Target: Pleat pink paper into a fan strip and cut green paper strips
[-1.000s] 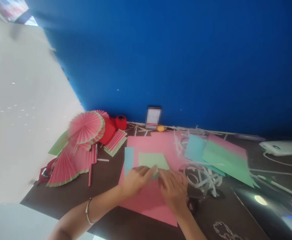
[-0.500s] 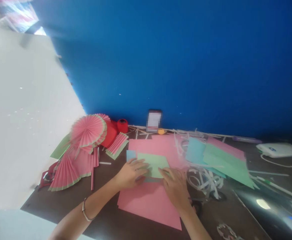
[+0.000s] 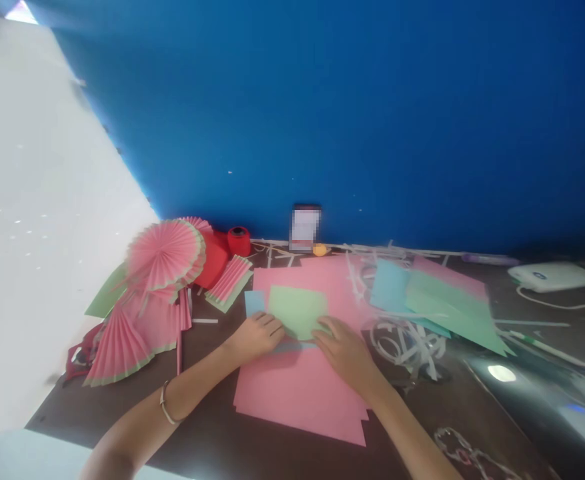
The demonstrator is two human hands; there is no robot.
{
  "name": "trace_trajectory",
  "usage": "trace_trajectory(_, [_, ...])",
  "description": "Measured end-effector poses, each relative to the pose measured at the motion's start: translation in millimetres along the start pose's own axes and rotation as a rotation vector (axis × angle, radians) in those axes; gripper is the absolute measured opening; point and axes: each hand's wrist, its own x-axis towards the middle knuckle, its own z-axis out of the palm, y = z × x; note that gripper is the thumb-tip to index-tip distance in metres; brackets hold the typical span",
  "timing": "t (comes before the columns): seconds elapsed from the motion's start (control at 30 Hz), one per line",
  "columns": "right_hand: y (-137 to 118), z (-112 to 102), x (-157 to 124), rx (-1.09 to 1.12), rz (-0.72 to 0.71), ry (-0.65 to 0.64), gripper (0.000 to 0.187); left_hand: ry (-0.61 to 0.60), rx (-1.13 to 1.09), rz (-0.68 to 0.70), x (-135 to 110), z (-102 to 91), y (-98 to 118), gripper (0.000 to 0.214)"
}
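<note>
On the dark table (image 3: 212,433) lies a stack of pink sheets (image 3: 297,393); the green sheet (image 3: 297,308) rests on top. My right hand (image 3: 343,351) presses it flat-fingered; my left hand (image 3: 256,335) curls at its edge, grasp unclear.

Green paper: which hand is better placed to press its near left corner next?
Probably the left. The left hand rests at that corner of the green paper, beside the blue paper; the right hand lies at the near right corner.

Light green sheet (image 3: 298,309) lies flat on pink paper (image 3: 302,390).
</note>
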Motion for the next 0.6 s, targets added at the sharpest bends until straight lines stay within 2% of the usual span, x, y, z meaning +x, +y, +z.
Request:
trace_trajectory(0.23, [12, 9, -4, 0.235, -0.02, 0.062, 0.022, 0.071, -0.355, -0.221, -5, -2.6, -9, 0.014])
trace_trajectory(0.43, [14, 12, -3, 0.398, 0.177, 0.032, 0.019, 0.084, -0.578, -0.398, -8, -1.7, -7, 0.008])
trace_trajectory(0.6, [15, 11, 4, 0.439, 0.305, -0.011, 0.023, 0.101, -0.654, -0.534, -10, 2.2, -6, 0.008])
